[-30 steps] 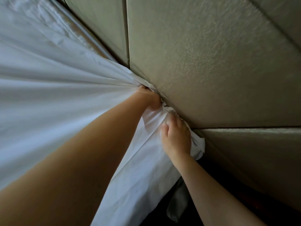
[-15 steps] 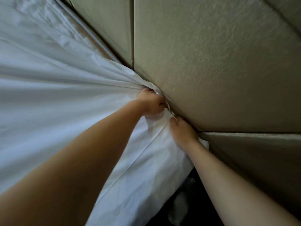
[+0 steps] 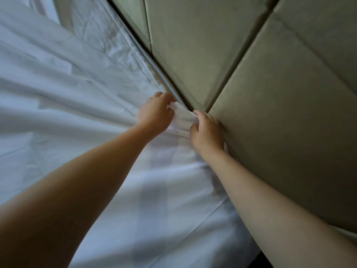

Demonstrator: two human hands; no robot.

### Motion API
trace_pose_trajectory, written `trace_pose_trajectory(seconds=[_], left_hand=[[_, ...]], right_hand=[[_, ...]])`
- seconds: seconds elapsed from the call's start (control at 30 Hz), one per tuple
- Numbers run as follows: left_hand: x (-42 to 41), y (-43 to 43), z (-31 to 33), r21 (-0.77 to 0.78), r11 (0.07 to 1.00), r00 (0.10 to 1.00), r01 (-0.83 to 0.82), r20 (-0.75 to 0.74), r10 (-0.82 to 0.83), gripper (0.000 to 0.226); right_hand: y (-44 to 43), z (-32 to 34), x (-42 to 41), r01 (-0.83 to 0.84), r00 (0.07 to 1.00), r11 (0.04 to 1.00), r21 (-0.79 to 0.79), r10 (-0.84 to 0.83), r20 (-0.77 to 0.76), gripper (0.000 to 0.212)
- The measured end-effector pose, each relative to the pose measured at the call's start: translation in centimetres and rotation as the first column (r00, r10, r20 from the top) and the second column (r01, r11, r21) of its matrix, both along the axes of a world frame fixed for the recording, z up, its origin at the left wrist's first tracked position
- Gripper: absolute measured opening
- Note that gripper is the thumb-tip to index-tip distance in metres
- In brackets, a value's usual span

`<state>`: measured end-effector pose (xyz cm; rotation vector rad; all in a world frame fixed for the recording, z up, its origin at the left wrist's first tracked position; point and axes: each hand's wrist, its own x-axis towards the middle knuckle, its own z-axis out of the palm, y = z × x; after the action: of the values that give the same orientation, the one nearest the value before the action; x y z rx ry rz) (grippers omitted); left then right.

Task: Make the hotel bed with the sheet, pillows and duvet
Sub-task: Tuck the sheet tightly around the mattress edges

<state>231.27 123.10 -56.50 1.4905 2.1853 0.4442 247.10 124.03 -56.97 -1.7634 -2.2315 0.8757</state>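
Two grips clamped: my left hand [image 3: 154, 115] and right hand [image 3: 207, 132] pinch the white cotton sheet [image 3: 77, 113] by the padded olive headboard [image 3: 270, 113]; overtugging risks untucking it.

I am gripping a bunched fold of the white sheet [image 3: 67, 113] with my left hand [image 3: 154, 113], right where it is meeting the padded headboard [image 3: 270, 113]. My right hand [image 3: 206, 130] is pinching the same fold just beside it, its back touching the headboard. Creases are fanning out leftward from my fingers [image 3: 166, 97].
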Motion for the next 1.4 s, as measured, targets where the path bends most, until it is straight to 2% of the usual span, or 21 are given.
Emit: trace_pose_trajectory(seconds=[0.1,0.17,0.27,0.37,0.57,0.67,0.73,0.8,0.87,0.9,0.97,1.0,1.03,1.07,1.13,1.2,1.23,1.27,1.3,1.37,1.4], left_hand=[[-3.1,1.0,0.3,-0.041,0.995,0.97,0.086,-0.224,-0.094,0.05],[-5.0,1.8,0.2,-0.062,0.991,0.951,0.116,-0.282,-0.129,0.056],[-8.0,2.9,-0.2,-0.109,0.978,0.915,0.178,-0.347,-0.206,0.046],[-10.9,3.6,-0.6,-0.163,0.955,0.87,0.247,-0.396,-0.293,0.038],[-15.6,3.6,0.0,-0.219,0.965,0.822,0.145,-0.516,-0.241,0.026],[-17.9,2.5,-0.6,-0.328,0.94,0.857,0.096,-0.452,-0.246,0.042],[-18.8,1.8,-1.0,-0.385,0.918,0.88,0.092,-0.401,-0.256,0.052],[-19.2,1.3,-1.2,-0.41,0.908,0.883,0.086,-0.391,-0.261,0.055],[-19.7,1.0,-1.2,-0.401,0.913,0.88,0.076,-0.404,-0.25,0.046],[-20.0,1.0,-1.0,-0.386,0.919,0.876,0.078,-0.414,-0.248,0.038],[-20.6,1.0,-0.3,-0.311,0.947,0.865,0.083,-0.449,-0.223,0.022],[-20.8,1.2,0.2,-0.242,0.967,0.874,0.073,-0.452,-0.179,0.018],[-20.8,1.7,0.8,-0.157,0.987,0.893,0.047,-0.436,-0.112,0.017],[-20.7,2.5,1.6,-0.057,0.998,0.914,0.012,-0.405,-0.034,0.016],[-19.9,5.2,3.4,0.131,0.99,0.941,-0.059,-0.323,0.099,0.014],[-18.8,9.0,5.1,0.31,0.941,0.955,-0.136,-0.212,0.208,0.013],[-18.3,11.1,6.0,0.377,0.911,0.959,-0.168,-0.149,0.239,0.014],[-17.8,13.0,6.8,0.414,0.893,0.966,-0.178,-0.102,0.24,0.014],[-17.4,14.5,7.2,0.423,0.89,0.971,-0.171,-0.079,0.224,0.014],[-17.0,16.3,6.9,0.402,0.906,0.983,-0.132,-0.068,0.173,0.015],[-17.0,16.5,6.3,0.381,0.918,0.988,-0.111,-0.06,0.145,0.016]], right_hand=[[2.2,0.5,-3.3,-0.062,0.99,0.995,-0.073,0.071,0.122,0.055],[3.4,0.6,-5.4,-0.077,0.986,0.99,-0.119,0.093,0.138,0.049],[5.0,0.8,-8.7,-0.104,0.981,0.988,-0.114,0.121,0.154,0.037],[6.1,0.6,-11.5,-0.056,0.996,0.983,-0.177,0.068,0.062,0.033],[6.5,-0.4,-15.8,-0.14,0.99,0.938,-0.317,0.134,-0.041,0.028],[6.0,-0.9,-17.6,-0.2,0.977,0.908,-0.368,0.212,-0.01,0.055],[5.7,-1.0,-18.4,-0.217,0.97,0.884,-0.415,0.242,0.007,0.064],[5.6,-1.1,-18.9,-0.269,0.937,0.871,-0.412,0.336,0.099,0.061],[5.5,-1.1,-19.2,-0.337,0.878,0.866,-0.369,0.431,0.209,0.037],[5.6,-1.1,-19.2,-0.362,0.858,0.873,-0.327,0.449,0.251,0.021],[6.1,-1.0,-19.2,-0.371,0.861,0.898,-0.235,0.427,0.274,0.023],[6.5,-1.0,-19.3,-0.308,0.914,0.93,-0.201,0.348,0.21,0.027],[7.1,-0.9,-19.6,-0.183,0.977,0.966,-0.182,0.199,0.074,0.029],[7.8,-0.4,-20.0,-0.018,0.994,0.979,-0.201,-0.004,-0.109,0.031],[10.1,1.1,-21.1,0.226,0.858,0.947,-0.229,-0.304,-0.413,0.028],[12.1,2.6,-21.5,0.312,0.728,0.938,-0.149,-0.337,-0.597,0.023],[12.8,3.2,-21.4,0.335,0.697,0.939,-0.082,-0.305,-0.649,0.022],[13.1,3.7,-20.8,0.312,0.709,0.95,-0.015,-0.243,-0.662,0.021],[13.0,4.1,-20.0,0.235,0.78,0.97,0.063,-0.149,-0.608,0.022],[12.7,3.1,-18.3,-0.005,0.944,0.994,0.113,0.042,-0.329,0.037],[12.5,2.6,-17.3,-0.106,0.976,0.991,0.088,0.12,-0.182,0.051]])
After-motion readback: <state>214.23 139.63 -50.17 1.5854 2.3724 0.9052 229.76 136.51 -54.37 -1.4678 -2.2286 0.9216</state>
